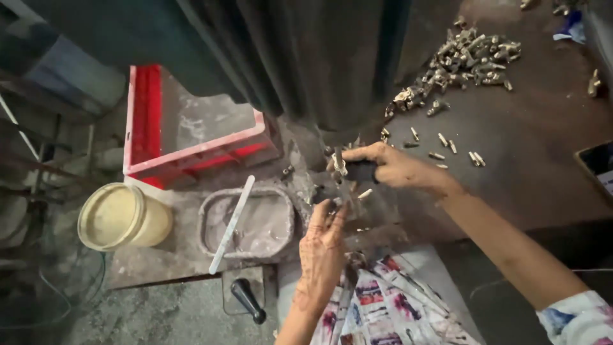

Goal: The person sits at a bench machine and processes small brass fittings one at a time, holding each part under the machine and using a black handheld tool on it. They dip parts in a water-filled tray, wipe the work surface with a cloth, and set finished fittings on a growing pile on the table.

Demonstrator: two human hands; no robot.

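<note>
Grimy workbench (191, 255), right hand (389, 167) pinching brass fitting (339, 161) (dark grip behind), left hand (322, 246) fingers curled, grasp unclear

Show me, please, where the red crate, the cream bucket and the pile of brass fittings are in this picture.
red crate (142, 121), head view, on its left wall.
cream bucket (112, 216), head view, on the middle of its lid.
pile of brass fittings (465, 61), head view, on the middle of the heap.

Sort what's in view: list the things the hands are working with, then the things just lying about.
In hand:
right hand holding a small metal part
left hand at the small parts below it

Lying about:
pile of metal parts
red crate
cream tub
grey tray with a flat stick
black handle
</note>
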